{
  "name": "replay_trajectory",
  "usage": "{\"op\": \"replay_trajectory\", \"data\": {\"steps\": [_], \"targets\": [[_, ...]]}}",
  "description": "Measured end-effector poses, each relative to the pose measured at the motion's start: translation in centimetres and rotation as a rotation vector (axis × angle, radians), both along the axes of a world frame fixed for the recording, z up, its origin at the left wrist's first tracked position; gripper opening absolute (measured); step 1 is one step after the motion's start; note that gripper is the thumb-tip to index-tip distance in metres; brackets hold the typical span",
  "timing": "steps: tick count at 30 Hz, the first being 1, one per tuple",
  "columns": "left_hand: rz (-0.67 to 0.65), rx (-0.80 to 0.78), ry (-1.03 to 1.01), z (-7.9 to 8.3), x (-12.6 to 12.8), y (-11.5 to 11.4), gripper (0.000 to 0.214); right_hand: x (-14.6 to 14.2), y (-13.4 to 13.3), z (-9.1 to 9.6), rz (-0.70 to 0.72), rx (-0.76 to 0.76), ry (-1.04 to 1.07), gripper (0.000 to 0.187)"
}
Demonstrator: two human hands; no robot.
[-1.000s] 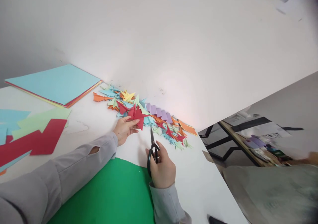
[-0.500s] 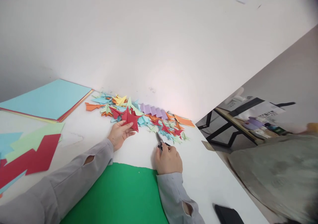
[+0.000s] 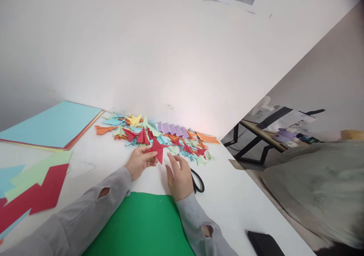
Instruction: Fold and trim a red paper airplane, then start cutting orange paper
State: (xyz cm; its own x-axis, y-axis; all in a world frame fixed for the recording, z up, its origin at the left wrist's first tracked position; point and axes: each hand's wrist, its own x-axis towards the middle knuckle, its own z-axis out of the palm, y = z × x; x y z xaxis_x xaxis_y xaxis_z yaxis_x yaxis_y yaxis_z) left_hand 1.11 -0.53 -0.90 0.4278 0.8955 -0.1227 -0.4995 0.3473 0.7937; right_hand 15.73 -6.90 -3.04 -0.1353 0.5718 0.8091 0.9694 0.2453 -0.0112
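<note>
A red paper star [image 3: 158, 150] is pinched between the thumb and fingers of my left hand [image 3: 140, 160], raised a little off the white table. My right hand [image 3: 180, 177] holds nothing; its fingers are apart and point toward the star without touching it. Black-handled scissors [image 3: 199, 181] lie on the table just right of my right hand, which hides part of them. Behind both hands spreads a heap of cut and folded paper pieces [image 3: 136, 133] in several colours, with a purple pleated strip [image 3: 173, 129] at its back.
A green sheet [image 3: 136, 225] lies in front of me under my forearms. Stacked coloured paper [image 3: 57, 125] sits at the back left, with paper offcuts [image 3: 48, 186] nearer. A black phone-like object [image 3: 264, 244] rests front right. Another person's sleeve [image 3: 315, 188] shows at right.
My right hand has let go of the scissors, which now lie on the table, and has opened and moved left toward the star. The star has turned and shifted slightly right in my left hand.
</note>
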Motion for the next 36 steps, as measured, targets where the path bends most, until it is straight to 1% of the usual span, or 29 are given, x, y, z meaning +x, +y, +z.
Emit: {"op": "replay_trajectory", "data": {"steps": [2,4,5,7,9,11,13,15,17,20,22,25,28,31,36], "targets": [[0.0,0.04,0.036,0.0,0.0,-0.2,0.029,-1.0,1.1,0.1,0.024,0.049,-0.027,0.03],[0.02,0.064,0.038,0.0,0.0,-0.1,0.029,-1.8,2.1,0.2,0.019,0.1,-0.003,0.024],[0.032,0.067,0.025,0.1,-0.1,-0.1,0.028,-2.1,2.5,0.2,0.029,0.101,0.042,0.022],[0.047,0.056,-0.009,0.1,-0.2,0.1,0.026,-2.4,2.8,0.3,0.087,0.065,0.197,0.02],[0.042,0.046,-0.029,0.1,-0.3,0.2,0.024,-2.5,2.8,0.4,0.174,-0.004,0.444,0.02],[0.027,0.05,-0.021,0.1,-0.3,0.2,0.023,-2.5,2.7,0.5,0.238,-0.083,0.777,0.02],[-0.013,0.07,0.034,0.0,-0.2,0.1,0.024,-2.5,2.8,0.5,0.272,-0.168,1.132,0.02],[-0.063,0.1,0.12,-0.1,-0.1,-0.1,0.026,-2.5,3.0,0.4,0.313,-0.252,1.411,0.021],[-0.106,0.135,0.194,-0.2,0.1,-0.3,0.027,-2.5,3.3,0.3,0.358,-0.323,1.606,0.022],[-0.112,0.152,0.236,-0.3,0.3,-0.5,0.029,-2.5,3.4,0.4,0.378,-0.375,1.784,0.023],[-0.074,0.125,0.218,-0.2,0.4,-0.5,0.03,-2.7,3.2,0.6,0.378,-0.391,1.839,0.023],[-0.014,0.092,0.118,0.0,0.4,-0.6,0.03,-3.3,2.8,0.9,0.424,-0.445,1.852,0.022],[-0.054,0.116,0.007,0.2,0.2,-0.5,0.023,-3.7,2.4,1.0,0.48,-0.505,1.742,0.019],[-0.089,0.114,-0.049,0.2,-0.2,-0.1,0.017,-3.6,2.1,1.0,0.513,-0.524,1.621,0.017],[-0.042,0.036,-0.041,0.0,-0.3,0.2,0.015,-3.1,2.2,1.1,0.496,-0.51,1.636,0.025]]}}
